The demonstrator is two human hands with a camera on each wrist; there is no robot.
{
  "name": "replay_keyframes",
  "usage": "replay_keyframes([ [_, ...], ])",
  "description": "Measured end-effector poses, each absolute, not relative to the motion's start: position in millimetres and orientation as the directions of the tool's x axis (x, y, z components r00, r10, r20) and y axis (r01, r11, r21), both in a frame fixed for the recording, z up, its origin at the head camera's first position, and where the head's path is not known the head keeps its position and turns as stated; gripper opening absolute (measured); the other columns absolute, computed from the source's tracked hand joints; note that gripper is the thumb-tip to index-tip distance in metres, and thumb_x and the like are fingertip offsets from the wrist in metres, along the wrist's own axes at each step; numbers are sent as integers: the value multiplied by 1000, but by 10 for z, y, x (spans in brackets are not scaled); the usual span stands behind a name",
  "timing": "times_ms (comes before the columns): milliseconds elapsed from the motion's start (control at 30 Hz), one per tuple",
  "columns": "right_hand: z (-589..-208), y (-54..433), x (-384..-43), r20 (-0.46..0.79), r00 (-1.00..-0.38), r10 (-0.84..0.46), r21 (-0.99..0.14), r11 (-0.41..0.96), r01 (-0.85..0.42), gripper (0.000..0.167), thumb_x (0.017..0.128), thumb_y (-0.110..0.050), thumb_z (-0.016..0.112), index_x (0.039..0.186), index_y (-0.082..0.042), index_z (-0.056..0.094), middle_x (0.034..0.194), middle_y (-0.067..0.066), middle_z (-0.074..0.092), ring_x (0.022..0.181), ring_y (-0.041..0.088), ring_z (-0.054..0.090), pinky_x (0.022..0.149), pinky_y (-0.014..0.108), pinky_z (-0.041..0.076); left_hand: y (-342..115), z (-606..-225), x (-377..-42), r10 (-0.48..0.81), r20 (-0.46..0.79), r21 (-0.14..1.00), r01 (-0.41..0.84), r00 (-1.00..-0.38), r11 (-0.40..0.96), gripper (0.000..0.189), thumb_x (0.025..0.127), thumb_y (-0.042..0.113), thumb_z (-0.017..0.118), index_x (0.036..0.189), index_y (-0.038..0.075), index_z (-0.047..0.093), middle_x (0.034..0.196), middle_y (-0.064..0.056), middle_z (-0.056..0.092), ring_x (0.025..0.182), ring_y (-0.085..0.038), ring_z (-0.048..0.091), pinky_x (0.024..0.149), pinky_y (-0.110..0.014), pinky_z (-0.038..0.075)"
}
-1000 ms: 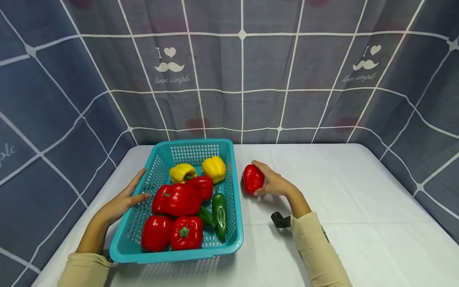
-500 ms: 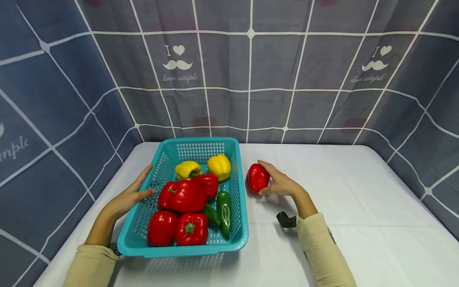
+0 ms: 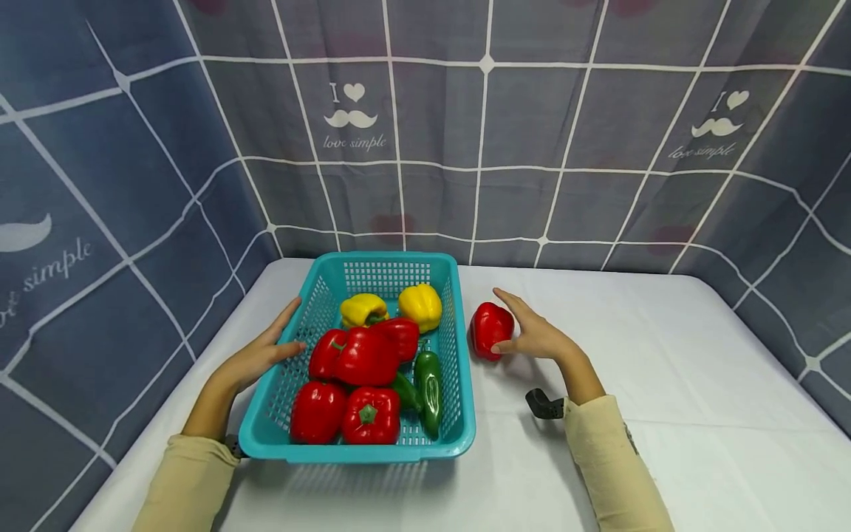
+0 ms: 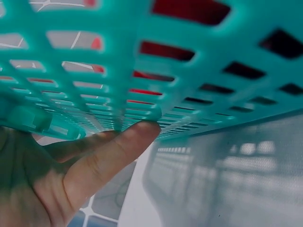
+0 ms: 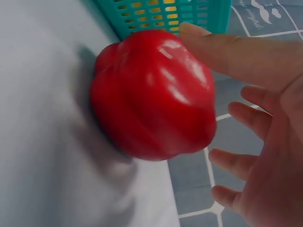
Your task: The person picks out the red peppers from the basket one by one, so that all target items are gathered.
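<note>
My left hand (image 3: 255, 360) lies along the left side of a turquoise plastic basket (image 3: 352, 453), its fingers straight. In the left wrist view, a digit (image 4: 113, 158) reaches the basket's mesh wall (image 4: 189, 61). To the right of the basket, a red bell pepper (image 3: 490, 329) sits on the white table. My right hand (image 3: 540, 336) is beside that pepper, fingers spread. The right wrist view shows the thumb tip (image 5: 191, 29) right at the pepper's edge (image 5: 151, 99), with the other fingers apart from it.
The basket holds several red bell peppers (image 3: 368, 358), two yellow bell peppers (image 3: 420, 307) and green peppers (image 3: 428, 391). A checked grey-blue cloth (image 3: 439, 133) walls the table (image 3: 618, 332) at the back and sides. A black device (image 3: 545, 405) sits at the right wrist.
My right fingers have spread and come away from the red bell pepper. The whole scene has shifted right in the head view. My left hand stays at the basket's side.
</note>
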State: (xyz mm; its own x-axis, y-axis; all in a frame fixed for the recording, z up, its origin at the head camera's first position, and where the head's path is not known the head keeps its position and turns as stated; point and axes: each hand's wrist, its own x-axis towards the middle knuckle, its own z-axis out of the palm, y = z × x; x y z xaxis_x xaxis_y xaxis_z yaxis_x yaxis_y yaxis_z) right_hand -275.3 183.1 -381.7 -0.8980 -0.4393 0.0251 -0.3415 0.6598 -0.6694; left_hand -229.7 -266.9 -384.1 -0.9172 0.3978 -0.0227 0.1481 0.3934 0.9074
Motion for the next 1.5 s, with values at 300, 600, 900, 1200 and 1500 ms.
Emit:
replay_keyframes([
  [300,-3500,1552,-2832,101,-855,-508,-568,677,-469,93,74,-18,73,147,-16,16,151,11,20,136,34,21,99,71,14,-2744,-3862,-2183,371,-43,896,128,-927,425,82,91,16,49,147,19,-11,151,-20,-9,133,-48,8,97,-66,29],
  [600,-3083,970,-2860,129,-717,-685,-382,633,-674,96,72,-23,77,147,-17,17,152,5,21,138,27,19,103,59,23,-2802,-3849,-2145,359,-28,896,135,-933,422,82,91,15,48,147,18,-11,151,-21,-9,132,-48,10,95,-65,32],
  [900,-3022,707,-2800,64,-617,-784,-373,555,-744,103,68,-29,80,147,-20,14,153,0,17,140,26,12,106,60,15,-2707,-3856,-2255,374,-29,905,134,-927,403,80,91,15,48,147,17,-10,152,-19,-10,134,-46,8,97,-63,31],
  [1200,-3152,579,-2718,6,-545,-838,-350,509,-786,106,67,-27,80,148,-24,10,153,0,16,140,25,13,108,56,16,-2647,-3813,-2257,359,-35,903,125,-933,411,81,90,15,49,147,18,-8,152,-19,-6,134,-45,10,97,-63,30],
  [1500,-3252,459,-2632,-54,-474,-879,-319,465,-826,106,68,-30,79,148,-24,10,153,0,15,139,22,16,108,53,23,-2639,-3804,-2257,362,-36,908,121,-931,402,82,90,15,49,147,19,-8,152,-19,-7,133,-46,13,95,-61,35],
])
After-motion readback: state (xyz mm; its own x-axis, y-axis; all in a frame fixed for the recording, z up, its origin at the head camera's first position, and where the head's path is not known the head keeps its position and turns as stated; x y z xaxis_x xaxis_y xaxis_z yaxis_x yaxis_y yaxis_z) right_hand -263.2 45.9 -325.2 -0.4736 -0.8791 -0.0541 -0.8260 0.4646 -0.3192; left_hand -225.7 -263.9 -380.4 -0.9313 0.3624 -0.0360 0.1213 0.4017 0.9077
